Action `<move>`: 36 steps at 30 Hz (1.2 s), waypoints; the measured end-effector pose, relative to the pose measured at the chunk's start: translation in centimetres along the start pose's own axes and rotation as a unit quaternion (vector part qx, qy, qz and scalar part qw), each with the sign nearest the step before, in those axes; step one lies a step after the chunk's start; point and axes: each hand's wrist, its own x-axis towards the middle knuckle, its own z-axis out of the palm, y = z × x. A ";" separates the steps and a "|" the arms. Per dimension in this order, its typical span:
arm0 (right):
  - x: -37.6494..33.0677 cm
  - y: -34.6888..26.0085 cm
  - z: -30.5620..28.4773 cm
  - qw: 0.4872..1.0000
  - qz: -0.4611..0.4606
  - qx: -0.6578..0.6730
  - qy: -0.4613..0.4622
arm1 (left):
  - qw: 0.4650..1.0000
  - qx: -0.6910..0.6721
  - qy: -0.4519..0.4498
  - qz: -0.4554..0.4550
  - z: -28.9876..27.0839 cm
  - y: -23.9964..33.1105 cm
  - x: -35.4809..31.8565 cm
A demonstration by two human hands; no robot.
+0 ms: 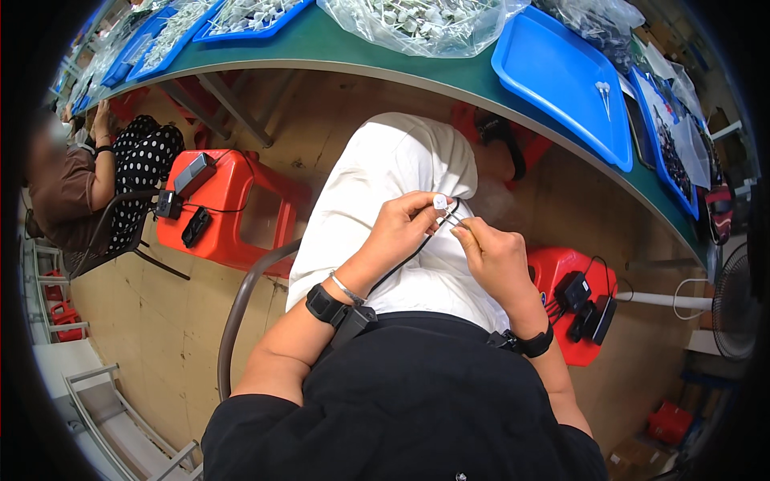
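Both my hands are close together above my white trousers. My left hand (409,223) pinches a small white piece (440,202) between thumb and fingers. A thin black cord (415,253) loops beside the white piece and trails down across my lap. My right hand (493,248) is closed just to the right, its thumb and fingertips pressed on a thin dark strand that reaches toward the white piece. Whether that strand belongs to the cord I cannot tell. My fingers hide part of the white piece.
On the green table (361,64) lie a clear bag (425,28) of white stemmed pieces and a blue tray (553,80) with a few small pieces. Red stools (212,232) with black devices flank me. A person (76,172) sits at left; a fan (734,301) stands right.
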 end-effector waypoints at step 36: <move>0.0 0.4 0.3 0.986 -0.086 -0.134 0.050 | 0.998 0.038 -0.020 -0.034 0.0 0.3 -0.1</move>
